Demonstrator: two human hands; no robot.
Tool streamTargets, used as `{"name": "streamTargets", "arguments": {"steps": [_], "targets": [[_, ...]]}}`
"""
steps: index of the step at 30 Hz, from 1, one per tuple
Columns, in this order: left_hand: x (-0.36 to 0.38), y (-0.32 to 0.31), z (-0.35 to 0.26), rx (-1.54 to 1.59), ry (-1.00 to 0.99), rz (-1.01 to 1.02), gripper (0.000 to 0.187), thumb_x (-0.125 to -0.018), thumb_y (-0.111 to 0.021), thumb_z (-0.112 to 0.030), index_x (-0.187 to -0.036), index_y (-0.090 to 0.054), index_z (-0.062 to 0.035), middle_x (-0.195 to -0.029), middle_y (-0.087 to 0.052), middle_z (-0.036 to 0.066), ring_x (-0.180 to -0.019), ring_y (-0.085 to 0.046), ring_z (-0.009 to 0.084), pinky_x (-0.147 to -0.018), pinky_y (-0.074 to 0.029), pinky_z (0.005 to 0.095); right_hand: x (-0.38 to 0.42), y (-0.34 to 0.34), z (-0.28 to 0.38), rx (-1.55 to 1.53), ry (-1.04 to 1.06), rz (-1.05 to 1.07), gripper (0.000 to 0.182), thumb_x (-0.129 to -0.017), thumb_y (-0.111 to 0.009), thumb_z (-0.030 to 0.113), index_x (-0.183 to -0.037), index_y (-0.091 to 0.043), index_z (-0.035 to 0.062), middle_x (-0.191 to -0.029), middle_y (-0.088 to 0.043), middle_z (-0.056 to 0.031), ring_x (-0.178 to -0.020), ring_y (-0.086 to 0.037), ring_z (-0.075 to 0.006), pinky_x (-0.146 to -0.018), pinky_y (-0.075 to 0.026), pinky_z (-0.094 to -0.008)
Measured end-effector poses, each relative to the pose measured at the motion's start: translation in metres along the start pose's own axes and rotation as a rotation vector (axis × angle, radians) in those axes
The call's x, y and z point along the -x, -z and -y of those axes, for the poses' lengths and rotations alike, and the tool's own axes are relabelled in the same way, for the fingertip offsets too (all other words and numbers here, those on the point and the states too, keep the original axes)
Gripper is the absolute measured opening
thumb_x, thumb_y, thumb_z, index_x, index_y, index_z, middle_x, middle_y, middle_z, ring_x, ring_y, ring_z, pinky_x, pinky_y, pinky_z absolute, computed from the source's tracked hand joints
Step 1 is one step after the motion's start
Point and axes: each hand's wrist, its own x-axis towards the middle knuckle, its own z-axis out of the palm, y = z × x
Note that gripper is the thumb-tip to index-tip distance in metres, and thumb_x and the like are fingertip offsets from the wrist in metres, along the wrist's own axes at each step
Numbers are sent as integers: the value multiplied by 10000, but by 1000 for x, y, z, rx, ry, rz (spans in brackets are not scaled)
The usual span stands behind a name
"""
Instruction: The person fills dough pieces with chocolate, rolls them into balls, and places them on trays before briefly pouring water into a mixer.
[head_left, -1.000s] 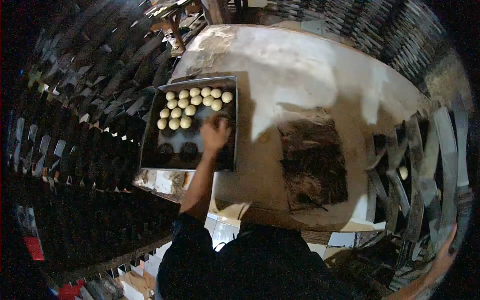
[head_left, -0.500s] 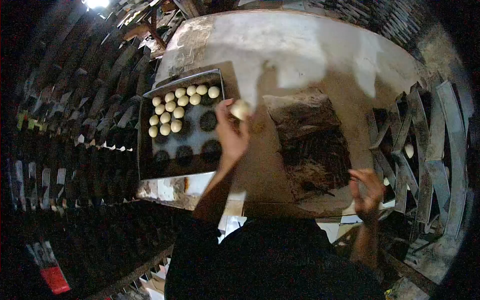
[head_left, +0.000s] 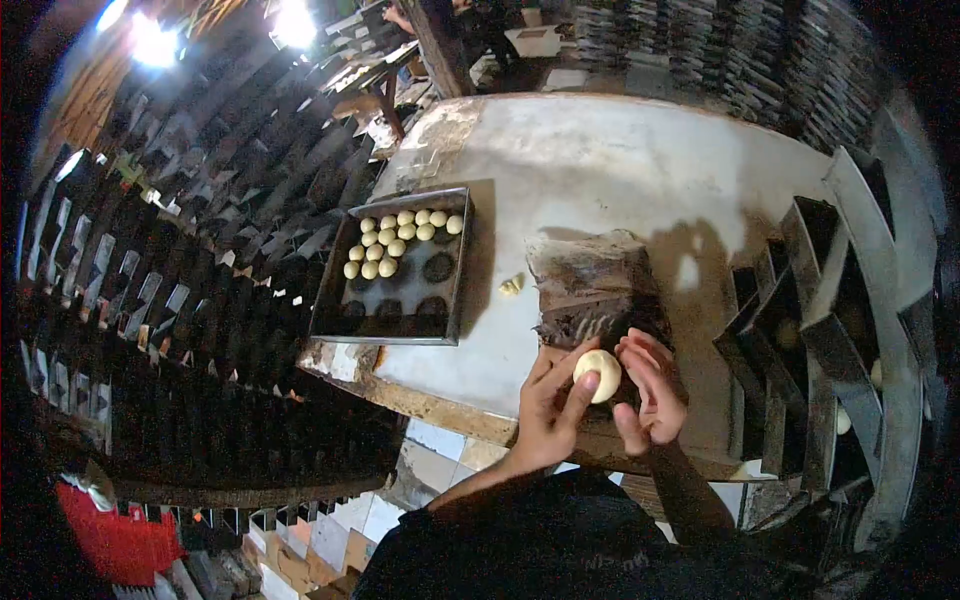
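My left hand (head_left: 548, 412) pinches a pale, smooth dough ball (head_left: 597, 377) between thumb and fingers, close to the table's front edge. Just right of the ball, my right hand (head_left: 655, 392) is cupped with its fingers stretched out and apart, holding nothing. Beneath both hands lies a dark, worn sheet (head_left: 590, 275) that looks like stained cloth, partly hidden by them. To the left stands a dark metal tray (head_left: 463, 270) with several dough balls (head_left: 388, 237) grouped in its back left part. Dark round marks show on the tray's bottom.
Small dough scraps (head_left: 511, 285) lie on the pale worktable (head_left: 500, 350) between tray and sheet. Stacked metal trays (head_left: 815, 330) rise at the right, some with dough balls inside. More dark stacks (head_left: 200, 370) line the left side. A wooden post (head_left: 437, 45) stands behind the table.
My left hand has carried the dough ball from beside the tray to the near end of the dark sheet. My right hand has moved left to meet it. The view has tilted up.
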Motion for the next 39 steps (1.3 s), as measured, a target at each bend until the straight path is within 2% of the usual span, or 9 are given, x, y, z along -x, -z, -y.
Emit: {"name": "streamTargets", "arguments": {"steps": [6,7,11,15,19,23,24,30,39], "targets": [[37,-13,-38,45,-193,-31,599,-924,-539,-353,-1369,-398,22,-1294,-422,225,-1220,-417,317,-991,-376,441,29,-38,28,-198,-52,-431,222,-910,-521,97,-1057,-574,-61,-940,-604,-93,-912,-579,-160,-838,-449,-279],[42,-9,-21,62,-147,53,712,-918,-490,-475,-1388,-336,36,-1373,-308,282,-1310,-302,342,-1011,-342,496,32,-51,36,-320,-218,-339,159,-903,-550,99,-979,-581,-37,-908,-597,-79,-875,-565,-138,-785,-453,-272],[70,46,-22,-136,-2,-27,322,-972,-485,-176,-1192,-536,54,-913,-663,148,-851,-632,200,-762,-498,316,52,-111,-19,-75,-459,-81,167,-941,-498,157,-1023,-575,33,-941,-584,-110,-876,-566,-212,-821,-447,-337],[121,109,28,530,506,-292,262,-949,-564,-243,-1032,-622,-2,-944,-657,72,-790,-592,118,-727,-492,291,46,-159,-9,368,53,45,242,-973,-426,239,-994,-555,35,-942,-526,-180,-908,-507,-323,-813,-413,-412],[168,141,53,740,822,-131,266,-937,-577,-259,-1039,-604,-15,-937,-653,51,-816,-621,91,-701,-533,231,102,-202,-3,20,-295,159,207,-933,-500,212,-978,-554,17,-893,-509,-165,-907,-522,-302,-773,-424,-378],[189,157,76,1100,869,7,341,-945,-549,-222,-1152,-546,48,-1116,-622,140,-1017,-627,218,-859,-551,307,141,-154,-36,390,-606,290,316,-956,-483,289,-961,-586,-10,-844,-583,-116,-801,-563,-227,-785,-449,-342],[188,161,76,1080,896,48,350,-945,-548,-213,-1172,-538,54,-1151,-611,149,-1049,-616,236,-870,-547,317,154,-133,-79,420,-74,-63,203,-886,-557,193,-921,-577,-6,-798,-588,-137,-776,-572,-273,-755,-452,-370],[168,168,100,960,886,-122,290,-896,-616,-173,-1097,-585,34,-1102,-626,120,-1050,-606,233,-949,-492,390,191,-23,-112,1347,-492,398,322,-763,-485,-24,-1085,-494,-19,-870,-546,-259,-781,-533,-418,-710,-404,-527],[87,151,108,675,695,-166,416,-913,-580,-245,-1205,-549,50,-1184,-599,126,-1065,-580,217,-944,-450,344,137,-68,-180,791,-560,654,428,-768,-576,16,-1179,-463,-16,-977,-537,-267,-887,-557,-421,-712,-432,-510]]}}
